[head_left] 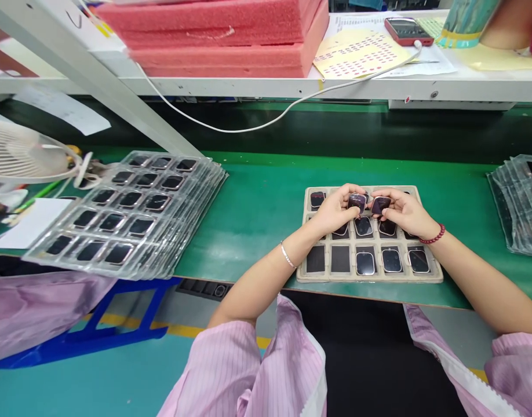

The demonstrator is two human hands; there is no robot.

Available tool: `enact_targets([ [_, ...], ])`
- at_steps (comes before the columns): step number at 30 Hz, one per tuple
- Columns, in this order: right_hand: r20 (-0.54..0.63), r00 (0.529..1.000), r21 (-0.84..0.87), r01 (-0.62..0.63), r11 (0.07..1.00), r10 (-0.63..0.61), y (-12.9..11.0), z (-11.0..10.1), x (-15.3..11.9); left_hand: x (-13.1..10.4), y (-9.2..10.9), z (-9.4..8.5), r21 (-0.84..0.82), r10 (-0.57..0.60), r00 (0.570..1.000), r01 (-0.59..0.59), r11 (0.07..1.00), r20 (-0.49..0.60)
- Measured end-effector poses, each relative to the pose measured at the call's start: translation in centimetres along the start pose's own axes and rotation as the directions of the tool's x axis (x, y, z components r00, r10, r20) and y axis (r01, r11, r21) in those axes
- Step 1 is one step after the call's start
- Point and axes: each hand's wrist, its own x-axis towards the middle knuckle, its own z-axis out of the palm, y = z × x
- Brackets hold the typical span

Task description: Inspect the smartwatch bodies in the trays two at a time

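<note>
Over the back half of a beige tray (370,278), my left hand (339,209) grips a dark, square watch-like piece (356,202) between thumb and fingers. Close beside it, my right hand (400,212) pinches a second dark square piece (380,205). Both pieces are tilted and lifted above the tray. Several similar pieces lie in the tray's compartments, among them one at the front right (418,260). Two front-left compartments hold no piece and show dark bottoms. My hands partly hide the back rows.
Stacked clear plastic trays (150,250) with dark square pieces stand at the left, and another stack (516,202) at the right edge. A white fan (26,152) is at far left. Above runs a shelf (257,87) with red foam (222,55) and a hanging white cable (248,131).
</note>
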Motion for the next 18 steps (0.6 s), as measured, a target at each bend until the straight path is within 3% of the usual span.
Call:
enact_targets([
  [5, -0.001, 1.0, -0.016, 0.024, 1.0, -0.024, 0.3, -0.1, 0.4, 0.5, 0.1, -0.1, 0.013, 0.013, 1.0, -0.013, 1.0, -0.001],
  [8, -0.04, 0.999, -0.13, 0.007, 0.992, -0.012, -0.3, -0.1, 0.2, -1.1, 1.9, -0.4, 0.224, 0.036, 0.999, -0.031, 0.974, -0.014],
  [11, -0.02, 0.984, -0.439, 0.152, 0.886, -0.178, -2.1, 1.3, -0.8, -5.0, 4.6, -1.1, 0.586, 0.073, 0.996, -0.09, 0.805, 0.053],
  [13, 0.092, 0.961, -0.581, 0.265, 0.769, -0.261, -3.4, 3.3, -1.7, -7.8, 5.8, -1.6, 0.723, 0.091, 0.99, -0.139, 0.677, 0.106],
  [18, 0.303, 0.941, -0.667, 0.324, 0.671, -0.153, -4.8, 8.4, -3.0, -11.6, 5.2, -2.5, 0.869, 0.005, 0.997, -0.068, 0.489, 0.075],
])
